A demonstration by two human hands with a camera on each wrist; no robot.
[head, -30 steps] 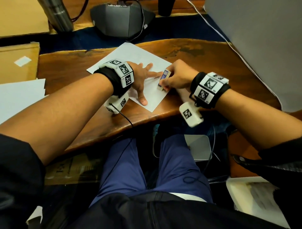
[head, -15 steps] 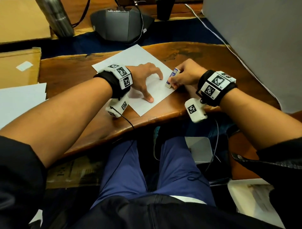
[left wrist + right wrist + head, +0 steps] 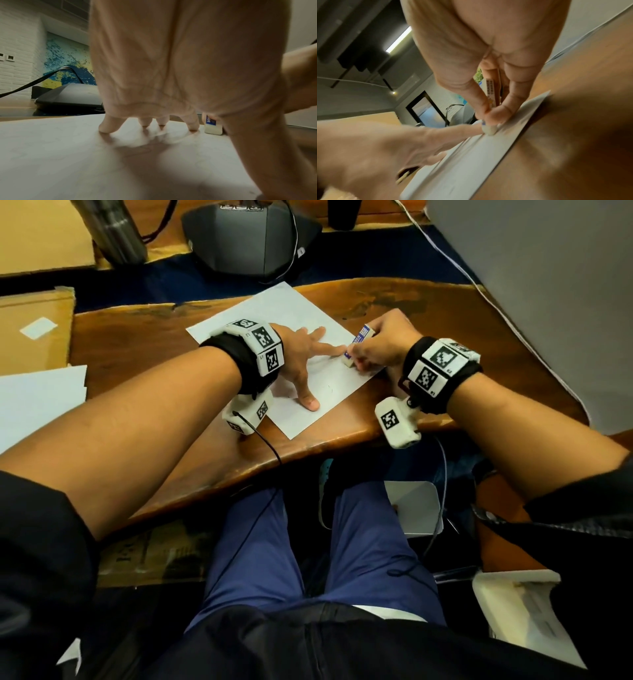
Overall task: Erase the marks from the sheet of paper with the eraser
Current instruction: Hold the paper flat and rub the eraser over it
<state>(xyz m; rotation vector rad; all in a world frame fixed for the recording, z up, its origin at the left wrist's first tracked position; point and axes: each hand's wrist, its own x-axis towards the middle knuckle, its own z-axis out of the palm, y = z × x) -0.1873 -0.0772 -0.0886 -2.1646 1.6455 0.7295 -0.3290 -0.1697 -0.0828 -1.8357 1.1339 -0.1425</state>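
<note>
A white sheet of paper [image 3: 294,313] lies askew on the dark wooden desk [image 3: 137,344]. My left hand [image 3: 301,357] rests spread on the sheet, fingertips [image 3: 106,128] and thumb pressing it flat. My right hand [image 3: 376,347] pinches a white eraser [image 3: 354,347] in a blue printed sleeve, its bare end down on the paper near the sheet's right edge, right beside my left index fingertip. In the left wrist view the eraser [image 3: 212,125] stands upright on the paper [image 3: 68,155]. In the right wrist view thumb and fingers clamp the eraser [image 3: 489,129] low down. Faint marks show near my left thumb.
A grey conference device [image 3: 250,237] with cables and a metal bottle [image 3: 116,231] stand behind the desk. Cardboard [image 3: 34,326] and loose white sheets [image 3: 37,402] lie to the left. A grey panel [image 3: 548,285] rises at the right. The desk's front edge runs just below my wrists.
My left fingers, curled half a second ago, have spread flat again. My right hand has slid the eraser back left onto the paper beside the left index finger.
</note>
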